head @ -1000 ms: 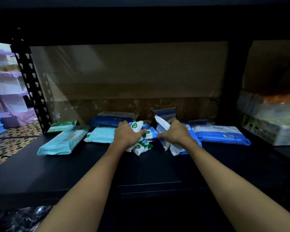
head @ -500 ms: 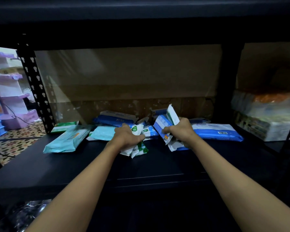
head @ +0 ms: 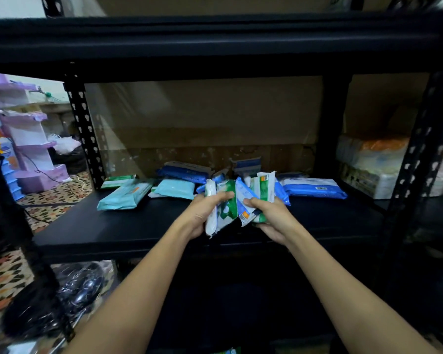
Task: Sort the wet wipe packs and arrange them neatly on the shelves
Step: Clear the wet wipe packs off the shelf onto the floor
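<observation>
Lifted off the black shelf [head: 118, 233], crinkly green-white packs [head: 225, 208] and blue-white packs [head: 248, 203] fill each hand's grip.

— Those small packs [head: 224, 208] in both hands — plastic film, glossy, crinkled at the seams?

— Yes, and the big blue pack [head: 313, 189] far right has the same slick sheen. The teal pack [head: 124, 196] on the left looks softer, more satin.

— And the shelf [head: 128, 226]?

— Matt black board, smooth; the upright [head: 83, 131] is punched metal, painted black.
</observation>
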